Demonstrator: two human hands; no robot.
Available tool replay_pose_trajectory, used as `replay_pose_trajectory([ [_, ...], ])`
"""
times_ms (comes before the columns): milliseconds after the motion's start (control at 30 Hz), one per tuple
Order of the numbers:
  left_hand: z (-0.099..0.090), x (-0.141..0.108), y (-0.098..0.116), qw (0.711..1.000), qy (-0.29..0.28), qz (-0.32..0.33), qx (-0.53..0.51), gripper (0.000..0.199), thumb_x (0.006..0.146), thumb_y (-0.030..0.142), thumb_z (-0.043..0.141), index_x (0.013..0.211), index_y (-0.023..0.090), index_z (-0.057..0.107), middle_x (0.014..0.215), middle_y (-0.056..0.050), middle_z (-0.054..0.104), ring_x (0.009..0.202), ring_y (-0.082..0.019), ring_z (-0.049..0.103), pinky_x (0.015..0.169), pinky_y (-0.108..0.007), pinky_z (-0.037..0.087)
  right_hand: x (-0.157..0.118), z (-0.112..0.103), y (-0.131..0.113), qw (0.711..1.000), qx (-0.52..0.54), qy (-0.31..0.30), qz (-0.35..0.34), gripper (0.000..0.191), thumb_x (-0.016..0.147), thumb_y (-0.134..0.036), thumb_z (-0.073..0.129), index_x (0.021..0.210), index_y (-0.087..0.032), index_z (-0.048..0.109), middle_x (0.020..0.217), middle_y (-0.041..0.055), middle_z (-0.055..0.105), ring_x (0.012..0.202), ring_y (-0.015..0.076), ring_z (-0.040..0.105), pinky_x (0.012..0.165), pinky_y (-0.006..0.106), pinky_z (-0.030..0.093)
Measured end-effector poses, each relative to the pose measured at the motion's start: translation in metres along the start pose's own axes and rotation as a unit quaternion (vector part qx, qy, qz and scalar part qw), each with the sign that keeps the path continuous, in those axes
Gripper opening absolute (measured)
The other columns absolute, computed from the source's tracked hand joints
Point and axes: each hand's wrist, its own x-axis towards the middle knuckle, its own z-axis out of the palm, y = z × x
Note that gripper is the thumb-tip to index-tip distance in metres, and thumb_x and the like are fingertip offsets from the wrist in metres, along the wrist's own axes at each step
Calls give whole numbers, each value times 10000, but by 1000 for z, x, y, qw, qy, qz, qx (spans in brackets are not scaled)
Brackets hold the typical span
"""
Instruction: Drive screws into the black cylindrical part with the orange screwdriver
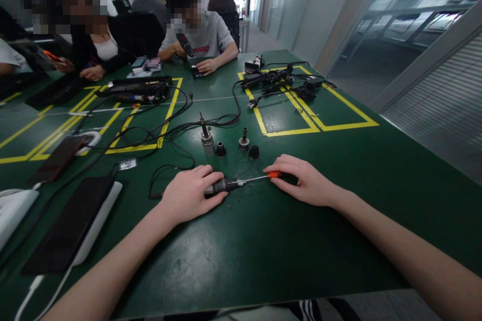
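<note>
My left hand [190,190] is wrapped round a dark cylindrical corded tool body [216,188] lying on the green table. Between the fingers of my right hand [301,180] is the orange handle of a screwdriver [274,174]. Its thin shaft points left, and the tip meets the front end of the tool body; exact contact is too small to tell. Two tiny screws [230,206] lie just below. Beyond my hands stand a metal motor-like part with a spindle [206,135], a shorter spindle part [244,141] and two black caps [220,149].
Black cables [226,120] cross the table behind the parts. A phone [71,225] leans on a white power strip [100,223] at left, with another phone [58,158] beyond. Corded tools [271,80] lie at the back right. Across the table, a person [211,35] handles a black tool.
</note>
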Motion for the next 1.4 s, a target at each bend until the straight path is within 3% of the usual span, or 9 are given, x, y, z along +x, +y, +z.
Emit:
replay_pose_trajectory([
  [200, -1, 0, 1, 1000, -1, -2, -3, 287, 974, 422, 628, 1179, 238, 707, 1024, -40, 708, 861, -196, 696, 709, -287, 554, -2, -2, 2, 1000, 11, 7, -12, 193, 1012, -254, 597, 1155, -223, 723, 1014, 93, 734, 949, 257, 699, 827, 412, 596],
  [500, 0, 0, 0, 1000, 1, 1, 0, 300, 974, 433, 627, 1175, 226, 711, 1016, -36, 711, 841, -205, 694, 688, -309, 549, -5, -1, 0, 1000, -9, 21, -16, 185, 995, -239, 629, 1154, -212, 721, 1035, 89, 709, 878, 227, 722, 748, 359, 606],
  [900, 1, 0, -1, 1000, 2, 4, 4, 297, 971, 432, 640, 1179, 231, 707, 1029, -34, 717, 864, -205, 699, 684, -297, 536, -3, -6, -3, 998, 19, -18, -51, 200, 1006, -184, 579, 1146, -193, 722, 962, 84, 742, 892, 220, 699, 776, 354, 586],
  [1100, 0, 0, 0, 1000, 3, 2, 2, 290, 966, 429, 647, 1170, 232, 710, 1019, -31, 716, 841, -195, 694, 678, -292, 538, -5, -2, -1, 999, 38, -19, -30, 184, 993, -194, 598, 1123, -186, 727, 1000, 84, 691, 831, 184, 696, 708, 302, 573],
  [1400, 1, 0, -1, 1000, 10, 7, 2, 290, 972, 432, 633, 1165, 229, 707, 1011, -31, 709, 845, -198, 695, 686, -302, 549, -3, -1, -2, 999, 39, -21, -16, 169, 981, -208, 609, 1112, -182, 714, 935, 70, 724, 828, 197, 700, 748, 327, 581],
])
